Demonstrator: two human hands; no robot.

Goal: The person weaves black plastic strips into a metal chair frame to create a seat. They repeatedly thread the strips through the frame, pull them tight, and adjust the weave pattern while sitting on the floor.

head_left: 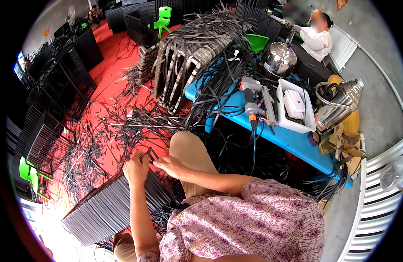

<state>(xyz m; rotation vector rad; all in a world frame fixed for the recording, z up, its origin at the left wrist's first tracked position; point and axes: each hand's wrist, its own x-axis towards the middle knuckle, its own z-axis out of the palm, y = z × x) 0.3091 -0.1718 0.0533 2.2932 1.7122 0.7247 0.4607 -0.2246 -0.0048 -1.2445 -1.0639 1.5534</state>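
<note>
Countless black strips [123, 126] littered the red floor [114, 65] left of the blue table [293, 139]; both hands, left [136, 168] and right [171, 166], pinched strips atop a woven panel [109, 205] below it

A blue table [293, 139] at right centre carries a white tray [283, 114], two metal kettles [279, 59], a power tool [251, 101] and black strips; the red floor [114, 65] at upper left is littered with strip offcuts [105, 135]

The woven panel [109, 205] looks like matt grey plastic strips, ribbed. The kettle [278, 59] is polished, mirror-bright metal. The desk [293, 139] is smooth blue, the tray [293, 124] glossy white, probably plastic.
</note>
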